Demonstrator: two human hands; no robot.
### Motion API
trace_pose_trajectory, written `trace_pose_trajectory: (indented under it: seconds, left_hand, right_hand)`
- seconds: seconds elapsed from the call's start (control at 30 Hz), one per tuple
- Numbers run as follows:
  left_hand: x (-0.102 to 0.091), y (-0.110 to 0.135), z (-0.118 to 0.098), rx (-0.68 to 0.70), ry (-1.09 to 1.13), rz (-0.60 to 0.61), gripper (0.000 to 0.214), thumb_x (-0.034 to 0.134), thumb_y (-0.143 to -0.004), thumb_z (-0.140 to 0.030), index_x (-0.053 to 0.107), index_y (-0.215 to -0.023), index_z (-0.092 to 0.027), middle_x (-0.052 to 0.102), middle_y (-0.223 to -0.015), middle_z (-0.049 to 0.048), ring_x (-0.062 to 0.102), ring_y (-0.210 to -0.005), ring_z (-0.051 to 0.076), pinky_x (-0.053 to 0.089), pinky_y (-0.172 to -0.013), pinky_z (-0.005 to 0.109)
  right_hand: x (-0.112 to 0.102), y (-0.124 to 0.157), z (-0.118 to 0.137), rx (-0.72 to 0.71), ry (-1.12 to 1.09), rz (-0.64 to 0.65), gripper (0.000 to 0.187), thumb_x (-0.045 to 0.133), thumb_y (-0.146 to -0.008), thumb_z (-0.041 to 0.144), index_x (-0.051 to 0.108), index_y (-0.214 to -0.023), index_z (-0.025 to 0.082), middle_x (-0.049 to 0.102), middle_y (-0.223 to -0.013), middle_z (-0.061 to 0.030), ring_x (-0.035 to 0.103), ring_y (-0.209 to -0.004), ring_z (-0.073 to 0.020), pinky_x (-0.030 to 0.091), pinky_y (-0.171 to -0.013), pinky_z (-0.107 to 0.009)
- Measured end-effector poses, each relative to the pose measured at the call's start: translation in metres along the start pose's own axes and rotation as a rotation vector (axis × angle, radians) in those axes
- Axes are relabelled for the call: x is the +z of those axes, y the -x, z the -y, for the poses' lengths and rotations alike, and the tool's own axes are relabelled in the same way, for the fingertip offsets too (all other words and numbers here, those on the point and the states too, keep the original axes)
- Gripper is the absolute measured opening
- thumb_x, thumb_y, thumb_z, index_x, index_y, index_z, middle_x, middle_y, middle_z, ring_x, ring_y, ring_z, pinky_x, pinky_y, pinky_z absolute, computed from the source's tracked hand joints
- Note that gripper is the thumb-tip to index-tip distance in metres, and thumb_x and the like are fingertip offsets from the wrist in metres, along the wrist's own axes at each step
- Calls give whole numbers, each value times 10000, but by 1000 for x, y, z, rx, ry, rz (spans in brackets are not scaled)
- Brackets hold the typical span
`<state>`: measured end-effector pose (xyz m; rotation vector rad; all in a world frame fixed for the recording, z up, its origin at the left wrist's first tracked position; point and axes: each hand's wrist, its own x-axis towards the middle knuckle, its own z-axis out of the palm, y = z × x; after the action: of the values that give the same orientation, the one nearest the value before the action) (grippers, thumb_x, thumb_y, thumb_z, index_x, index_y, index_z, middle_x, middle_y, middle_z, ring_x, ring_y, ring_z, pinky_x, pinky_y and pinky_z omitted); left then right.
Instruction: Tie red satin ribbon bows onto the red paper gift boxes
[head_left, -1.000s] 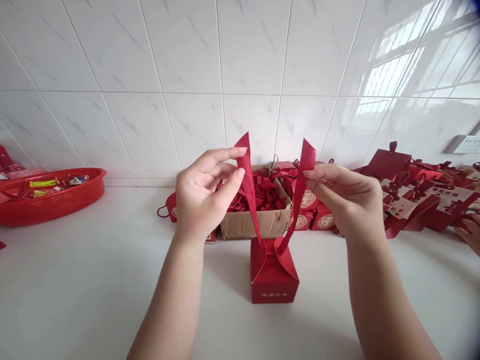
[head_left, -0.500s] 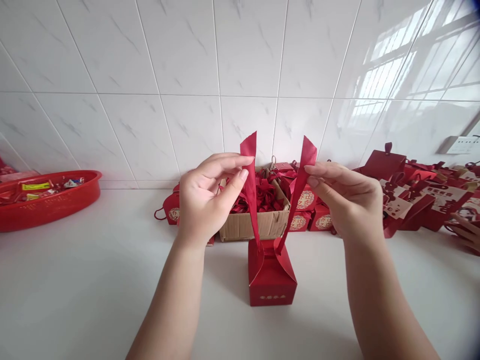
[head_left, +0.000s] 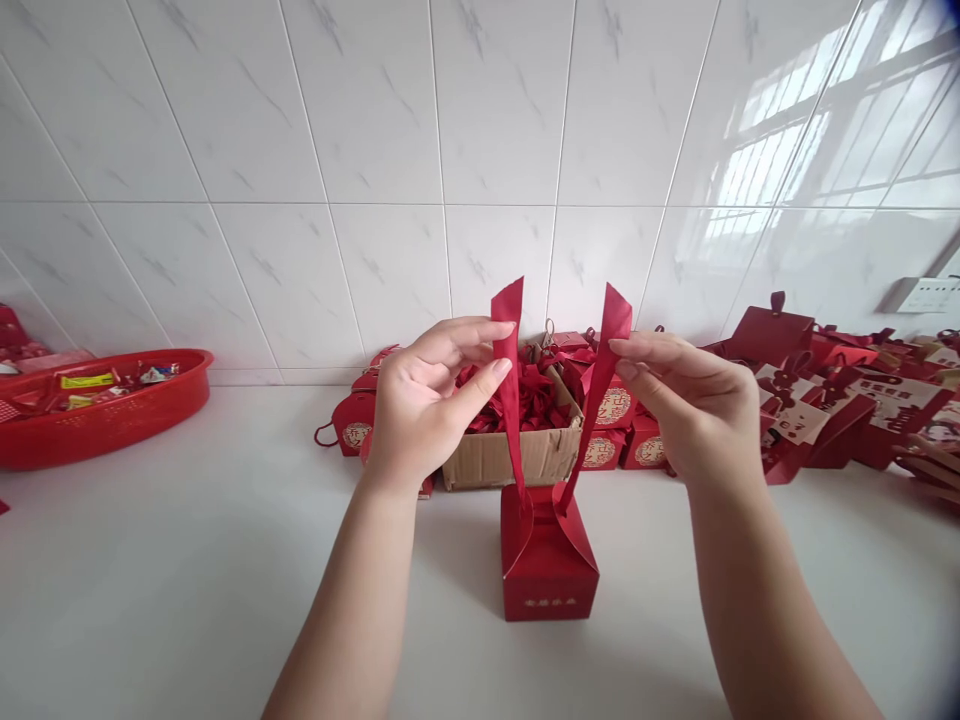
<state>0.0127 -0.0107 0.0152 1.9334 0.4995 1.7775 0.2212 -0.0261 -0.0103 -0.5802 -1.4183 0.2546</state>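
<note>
A small red gift box with pale lettering on its front stands upright on the white counter. Two ends of a red ribbon rise from its top in a V, their tips cut at a slant. My left hand has the left ribbon end near its tip between fingers and thumb; thumb and index show slightly apart along the ribbon. The right end is pinched near its tip between thumb and fingers of my right hand. The box's base rests on the counter, below and between both hands.
Behind the box is a cardboard box full of red ribbons, with red boxes printed in gold around it. A red plastic basket of wrapped sweets sits at left. More red boxes pile up at right, before a tiled wall.
My left thumb and index finger have spread slightly at the ribbon, and that hand sits a little further right. The whole view has shifted slightly; the right hand still pinches its ribbon end.
</note>
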Motion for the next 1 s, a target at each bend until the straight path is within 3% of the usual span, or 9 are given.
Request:
trace_pose_trajectory:
  seconds: [0.33,0.6,1.0]
  left_hand:
    - [0,1,-1,-57,80,33,213,692,-759,-152,708,-955,-234,703,-945,19,638,-815,115,560,-750,231]
    - [1,1,-2,-91,97,32,212,695,-751,-186,706,-957,-235,713,-926,35,658,-835,154,568,-740,278]
    - [4,2,-2,-83,10,19,220,683,-758,-143,685,-962,-228,709,-954,20,668,-781,122,564,-672,212]
  right_hand:
    - [2,0,1,-52,-23,5,277,648,-785,100,737,-927,321,695,-929,3,624,-898,-169,529,-742,-306]
    - [2,1,3,-25,-46,32,268,652,-793,140,728,-954,340,683,-1007,0,620,-977,-203,532,-803,-369]
    - [5,2,3,-35,-77,26,254,653,-792,137,731,-945,324,684,-985,-5,612,-985,-202,524,-821,-367]
